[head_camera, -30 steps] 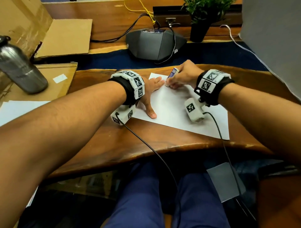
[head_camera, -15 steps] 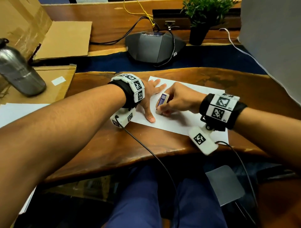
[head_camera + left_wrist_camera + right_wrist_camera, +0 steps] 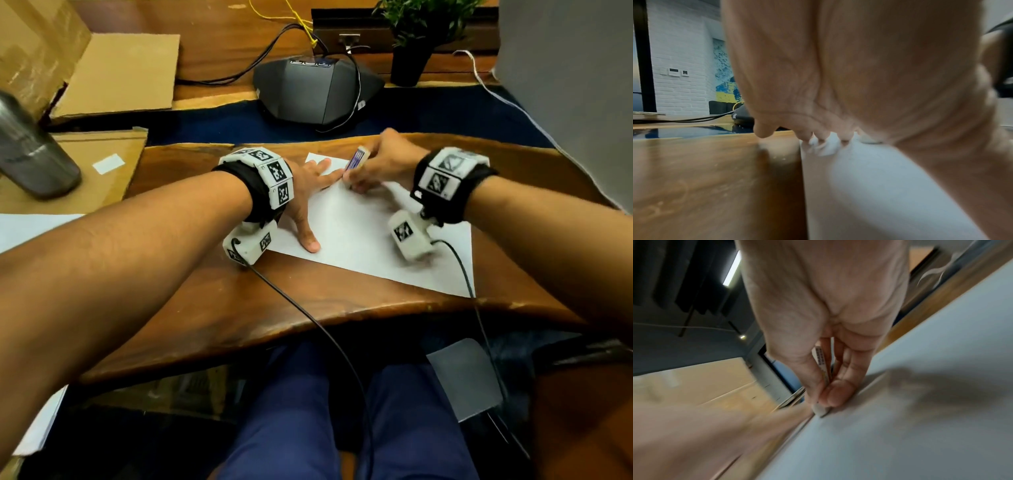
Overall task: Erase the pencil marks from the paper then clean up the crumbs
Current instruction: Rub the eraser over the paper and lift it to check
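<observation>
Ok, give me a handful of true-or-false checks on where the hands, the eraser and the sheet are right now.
1. The right hand pinches the eraser. True.
2. The left hand is lifted clear of the paper. False: it lies spread flat on the sheet, thumb near the near edge.
3. The eraser works at the far corner of the paper, beside the left fingertips. True.
4. The steel bottle stands on the paper. False: it stands on cardboard far to the left.
5. The left hand grips a pencil. False: it holds nothing; no pencil shows.
</observation>
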The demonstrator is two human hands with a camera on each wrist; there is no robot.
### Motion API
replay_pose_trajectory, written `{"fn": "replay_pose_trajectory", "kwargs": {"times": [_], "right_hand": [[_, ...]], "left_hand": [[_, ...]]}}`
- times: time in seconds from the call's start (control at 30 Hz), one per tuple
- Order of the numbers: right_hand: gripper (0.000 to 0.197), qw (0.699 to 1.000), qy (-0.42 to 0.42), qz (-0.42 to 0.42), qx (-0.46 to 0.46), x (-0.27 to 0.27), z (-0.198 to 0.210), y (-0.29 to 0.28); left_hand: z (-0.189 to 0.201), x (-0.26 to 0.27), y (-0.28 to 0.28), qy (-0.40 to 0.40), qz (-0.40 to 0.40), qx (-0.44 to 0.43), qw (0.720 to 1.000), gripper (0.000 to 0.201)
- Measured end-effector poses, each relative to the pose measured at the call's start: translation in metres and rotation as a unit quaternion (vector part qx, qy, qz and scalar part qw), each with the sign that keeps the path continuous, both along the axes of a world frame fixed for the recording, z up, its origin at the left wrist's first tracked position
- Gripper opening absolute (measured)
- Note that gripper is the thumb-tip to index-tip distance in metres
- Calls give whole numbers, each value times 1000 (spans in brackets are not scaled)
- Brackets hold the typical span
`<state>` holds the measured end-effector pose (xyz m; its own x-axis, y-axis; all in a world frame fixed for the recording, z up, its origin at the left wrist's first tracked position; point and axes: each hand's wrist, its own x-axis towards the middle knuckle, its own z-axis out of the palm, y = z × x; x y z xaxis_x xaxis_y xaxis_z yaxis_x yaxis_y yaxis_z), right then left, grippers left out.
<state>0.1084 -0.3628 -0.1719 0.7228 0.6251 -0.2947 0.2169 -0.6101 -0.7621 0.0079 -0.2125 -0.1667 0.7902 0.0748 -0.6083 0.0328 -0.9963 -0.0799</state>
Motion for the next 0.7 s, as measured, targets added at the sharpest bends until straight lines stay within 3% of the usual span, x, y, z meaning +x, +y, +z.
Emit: {"fn": "replay_pose_trajectory", "kwargs": {"times": [0.1, 0.23, 0.4, 0.5, 0.6, 0.7], "right_hand": [[27, 1000, -1, -15, 22, -4, -1, 2], [21, 990, 52, 126, -34, -43, -11, -15], [29, 1000, -8, -3, 20, 4, -2, 1], [26, 999, -13, 39, -13, -20, -11, -5], [22, 993, 33, 109, -27, -38, -13, -16], [25, 999, -1, 30, 23, -8, -4, -7]], "left_hand": [[2, 1, -2, 16, 4, 10, 1000, 160], [3, 0, 0, 12, 1, 12, 1000, 157], [4, -3, -5, 3, 0, 20, 1000, 150], [6, -4, -6, 3, 2, 21, 1000, 150], [5, -3, -5, 16, 9, 14, 1000, 156], [5, -2, -7, 19, 4, 19, 1000, 159]]}}
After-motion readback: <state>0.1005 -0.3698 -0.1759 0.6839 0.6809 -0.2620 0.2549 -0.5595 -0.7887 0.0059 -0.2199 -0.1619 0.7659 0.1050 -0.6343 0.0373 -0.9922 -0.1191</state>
